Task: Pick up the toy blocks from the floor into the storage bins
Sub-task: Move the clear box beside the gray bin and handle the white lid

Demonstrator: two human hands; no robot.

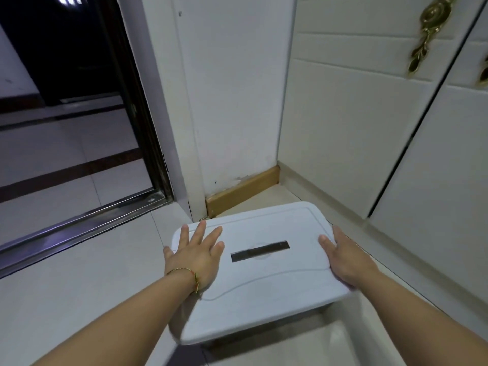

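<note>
Head | left hand (pixel 198 256) flat, fingers (pixel 198 232) spread on bin lid (pixel 264 286) | right hand (pixel 343 257) fingers straight, seemingly pressing lid's right edge

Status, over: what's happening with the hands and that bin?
Left hand flat on bin lid. Right hand at its right edge. Lid on. No blocks visible.

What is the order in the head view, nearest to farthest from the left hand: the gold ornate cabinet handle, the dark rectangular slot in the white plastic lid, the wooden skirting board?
1. Dark rectangular slot, just right of the left hand on the white plastic lid.
2. Wooden skirting board, beyond the lid at the wall.
3. Gold ornate cabinet handle, high at far right.
</note>
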